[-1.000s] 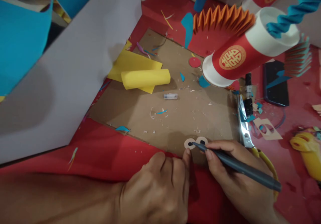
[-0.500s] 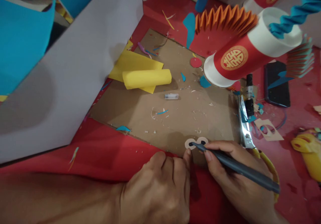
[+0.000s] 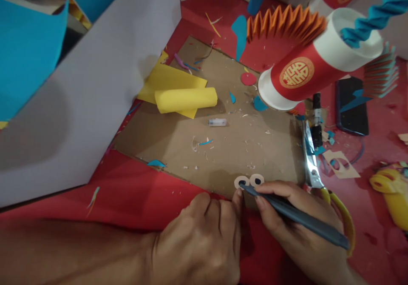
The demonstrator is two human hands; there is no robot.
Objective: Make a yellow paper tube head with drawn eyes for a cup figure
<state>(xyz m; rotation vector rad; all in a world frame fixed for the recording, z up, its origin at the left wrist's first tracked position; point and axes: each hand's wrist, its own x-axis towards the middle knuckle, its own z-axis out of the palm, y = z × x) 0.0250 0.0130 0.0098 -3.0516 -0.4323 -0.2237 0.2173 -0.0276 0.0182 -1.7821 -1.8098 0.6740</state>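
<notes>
A pair of joined pale paper eyes [image 3: 238,180] with dark pupils lies at the near edge of a brown cardboard sheet [image 3: 165,144]. A fingertip of my left hand [image 3: 197,238] presses at the near edge of the left eye, with the other fingers curled under. My right hand [image 3: 306,251] grips a dark grey pen [image 3: 302,219], whose tip meets the left eye's dark pupil. The right eye's pupil is dark with a rounded outline. On the cardboard beyond lies a small clear pen cap [image 3: 217,122].
Scissors [image 3: 309,157] with yellow handles lie right of the cardboard, partly behind my right hand. A decorated red and white paper cup [image 3: 296,72] stands beyond. Rolled yellow paper [image 3: 186,100], a white box panel [image 3: 105,85], a phone [image 3: 350,106] and paper scraps surround the work spot.
The pen has shifted slightly left and down, with its tip still at the left eye; more of the right eye shows now. My left hand has barely moved.
</notes>
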